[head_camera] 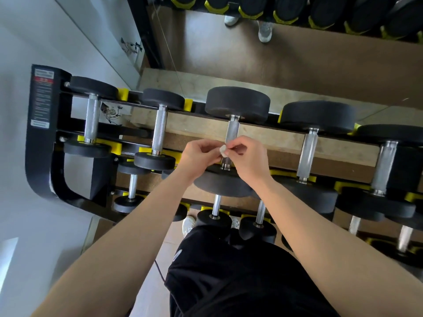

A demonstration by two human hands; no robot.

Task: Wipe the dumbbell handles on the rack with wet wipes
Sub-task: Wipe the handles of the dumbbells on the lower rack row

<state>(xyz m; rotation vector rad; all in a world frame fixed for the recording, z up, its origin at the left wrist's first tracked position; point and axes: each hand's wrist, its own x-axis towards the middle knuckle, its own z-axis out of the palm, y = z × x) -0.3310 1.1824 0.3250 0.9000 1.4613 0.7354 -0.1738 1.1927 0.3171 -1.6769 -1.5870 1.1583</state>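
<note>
A small white wet wipe (222,150) is pinched between my left hand (198,157) and my right hand (249,159), both held together just in front of the knurled steel handle (232,131) of the third dumbbell on the top tier. Its lower end is partly hidden behind my fingers. The black rack (45,138) carries several black-headed dumbbells on yellow cradles across its tiers. Other steel handles stand to the left (159,130) and right (307,152).
A mirror behind the rack reflects dumbbell heads (286,8) and shoes (265,32). A white wall lies to the left. Lower tiers hold smaller dumbbells (215,216) close to my black shorts (229,271). A white shoe (188,225) shows on the floor.
</note>
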